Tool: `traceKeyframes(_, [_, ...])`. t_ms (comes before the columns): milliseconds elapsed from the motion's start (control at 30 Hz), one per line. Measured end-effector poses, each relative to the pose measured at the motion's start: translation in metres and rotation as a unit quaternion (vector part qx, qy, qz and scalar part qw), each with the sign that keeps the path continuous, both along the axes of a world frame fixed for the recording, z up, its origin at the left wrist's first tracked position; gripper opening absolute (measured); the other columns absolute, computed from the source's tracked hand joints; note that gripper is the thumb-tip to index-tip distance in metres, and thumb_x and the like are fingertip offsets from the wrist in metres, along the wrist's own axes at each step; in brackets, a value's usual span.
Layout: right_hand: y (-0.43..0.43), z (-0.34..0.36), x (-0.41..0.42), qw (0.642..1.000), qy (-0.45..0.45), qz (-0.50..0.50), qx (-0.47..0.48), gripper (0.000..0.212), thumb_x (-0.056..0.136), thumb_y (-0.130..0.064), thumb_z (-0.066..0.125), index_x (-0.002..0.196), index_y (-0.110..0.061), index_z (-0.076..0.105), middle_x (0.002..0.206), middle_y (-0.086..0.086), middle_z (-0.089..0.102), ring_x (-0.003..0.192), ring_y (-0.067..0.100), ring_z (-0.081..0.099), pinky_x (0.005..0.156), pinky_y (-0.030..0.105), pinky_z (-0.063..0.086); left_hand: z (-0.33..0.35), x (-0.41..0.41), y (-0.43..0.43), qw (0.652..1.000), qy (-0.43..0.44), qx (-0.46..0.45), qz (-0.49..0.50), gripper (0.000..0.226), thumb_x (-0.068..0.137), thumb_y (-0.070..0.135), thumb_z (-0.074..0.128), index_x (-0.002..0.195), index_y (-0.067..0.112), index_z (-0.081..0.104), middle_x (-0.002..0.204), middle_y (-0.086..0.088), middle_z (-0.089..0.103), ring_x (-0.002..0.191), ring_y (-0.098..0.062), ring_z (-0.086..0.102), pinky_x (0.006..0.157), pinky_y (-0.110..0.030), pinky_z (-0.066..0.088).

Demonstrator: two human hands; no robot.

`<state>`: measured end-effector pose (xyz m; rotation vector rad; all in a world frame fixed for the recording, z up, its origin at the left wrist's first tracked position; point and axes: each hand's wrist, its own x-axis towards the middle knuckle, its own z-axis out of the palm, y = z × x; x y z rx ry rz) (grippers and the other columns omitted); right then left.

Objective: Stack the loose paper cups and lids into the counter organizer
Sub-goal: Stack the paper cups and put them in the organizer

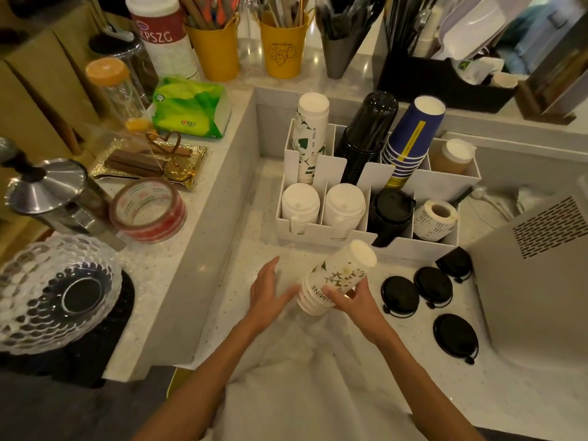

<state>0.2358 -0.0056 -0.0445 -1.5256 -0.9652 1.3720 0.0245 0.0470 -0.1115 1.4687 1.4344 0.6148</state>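
Observation:
My right hand point(356, 302) grips a short stack of white floral paper cups point(337, 276), upside down and tilted, just in front of the white counter organizer point(321, 235). My left hand point(267, 289) is open beside the stack's rims, fingers spread, holding nothing. The organizer's back row holds a tall white floral cup stack point(310, 135), black cups point(366, 138) and blue cups point(410, 138). Its front row holds white lids point(300, 202), more white lids point(343, 203) and black lids point(389, 214). Several loose black lids point(432, 286) lie on the counter to the right.
A label roll point(436, 218) sits in the organizer's front right slot. A grey machine point(534, 281) stands at the right. On the raised ledge to the left are a tape roll point(148, 210), a glass bowl point(54, 291), a metal jug point(47, 192) and a tissue pack point(191, 106).

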Motion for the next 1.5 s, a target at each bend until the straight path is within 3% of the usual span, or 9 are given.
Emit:
traceKeyframes(167, [0.026, 0.05, 0.016, 0.999, 0.024, 0.028, 0.01, 0.077, 0.065, -0.04, 0.084, 0.128, -0.037, 0.041, 0.124, -0.008, 0.064, 0.111, 0.015, 0.064, 0.075, 0.029, 0.059, 0.034, 0.019, 0.058, 0.991, -0.114, 0.006, 0.066, 0.074, 0.091, 0.057, 0.049, 0.151, 0.035, 0.012, 0.161, 0.003, 0.013, 0.146, -0.017, 0.019, 0.118, -0.045, 0.025])
traceKeyframes(267, [0.063, 0.107, 0.027, 0.996, -0.001, 0.053, 0.069, 0.078, 0.064, -0.044, 0.085, 0.129, -0.041, 0.041, 0.122, -0.016, 0.065, 0.11, 0.006, 0.064, 0.076, 0.025, 0.058, 0.071, 0.034, 0.096, 0.985, -0.158, 0.05, 0.048, 0.071, 0.087, 0.05, 0.063, 0.145, 0.043, 0.022, 0.154, 0.013, 0.031, 0.139, -0.003, 0.032, 0.114, -0.038, 0.035])
traceKeyframes(367, [0.118, 0.174, 0.035, 0.986, -0.031, 0.082, 0.145, 0.075, 0.072, -0.038, 0.082, 0.133, -0.036, 0.037, 0.126, -0.012, 0.064, 0.114, 0.01, 0.063, 0.081, 0.032, 0.058, 0.089, 0.049, 0.127, 0.993, -0.081, 0.083, 0.021, 0.084, 0.079, 0.041, 0.074, 0.145, 0.036, 0.023, 0.145, 0.005, 0.044, 0.132, -0.013, 0.044, 0.106, -0.041, 0.042])
traceKeyframes(467, [0.178, 0.235, 0.032, 0.975, -0.052, 0.064, 0.204, 0.083, 0.073, -0.035, 0.082, 0.138, -0.034, 0.031, 0.132, -0.007, 0.059, 0.117, 0.013, 0.061, 0.081, 0.037, 0.059, 0.088, 0.065, 0.134, 0.997, 0.066, 0.021, 0.02, 0.118, 0.077, 0.044, 0.077, 0.152, 0.016, -0.009, 0.16, -0.014, 0.008, 0.143, -0.04, 0.016, 0.115, -0.05, 0.02])
traceKeyframes(600, [0.244, 0.287, 0.02, 0.964, -0.113, 0.078, 0.229, 0.089, 0.072, -0.032, 0.083, 0.139, -0.031, 0.024, 0.134, -0.007, 0.054, 0.12, 0.016, 0.057, 0.081, 0.044, 0.059, 0.083, 0.072, 0.128, 0.989, 0.145, 0.023, 0.027, 0.126, 0.073, 0.051, 0.076, 0.15, 0.02, -0.019, 0.16, -0.013, 0.004, 0.139, -0.043, 0.02, 0.11, -0.053, 0.03])
traceKeyframes(900, [0.303, 0.269, 0.009, 0.956, -0.228, 0.123, 0.139, 0.099, 0.063, -0.03, 0.088, 0.141, -0.026, 0.026, 0.136, 0.001, 0.052, 0.117, 0.02, 0.053, 0.09, 0.049, 0.054, 0.081, 0.073, 0.134, 0.982, 0.186, 0.02, 0.027, 0.123, 0.075, 0.057, 0.071, 0.149, 0.022, -0.021, 0.16, -0.011, 0.006, 0.14, -0.039, 0.022, 0.109, -0.052, 0.031])
traceKeyframes(1100, [0.305, 0.228, 0.003, 0.95, -0.253, 0.16, 0.09, 0.092, 0.063, -0.007, 0.087, 0.137, -0.015, 0.032, 0.135, 0.01, 0.055, 0.129, 0.03, 0.05, 0.103, 0.056, 0.045, 0.084, 0.074, 0.132, 0.984, 0.177, 0.011, 0.03, 0.121, 0.078, 0.053, 0.071, 0.149, 0.02, -0.022, 0.159, -0.012, 0.006, 0.14, -0.038, 0.02, 0.11, -0.052, 0.031])
traceKeyframes(1300, [0.309, 0.23, 0.003, 0.941, -0.292, 0.157, 0.075, 0.102, 0.068, -0.015, 0.085, 0.145, -0.018, 0.018, 0.141, 0.012, 0.046, 0.125, 0.026, 0.049, 0.102, 0.049, 0.047, 0.084, 0.073, 0.13, 0.984, 0.177, 0.02, 0.03, 0.119, 0.079, 0.054, 0.069, 0.15, 0.019, -0.021, 0.158, -0.011, 0.008, 0.139, -0.038, 0.023, 0.109, -0.051, 0.033])
traceKeyframes(1500, [0.32, 0.277, -0.008, 0.806, -0.542, 0.205, 0.115, 0.078, 0.073, -0.05, 0.077, 0.135, -0.016, 0.044, 0.141, 0.01, 0.047, 0.119, 0.028, 0.052, 0.093, 0.04, 0.05, 0.084, 0.074, 0.132, 0.982, 0.186, 0.01, 0.029, 0.121, 0.077, 0.055, 0.07, 0.149, 0.02, -0.021, 0.158, -0.011, 0.008, 0.138, -0.036, 0.023, 0.107, -0.051, 0.034])
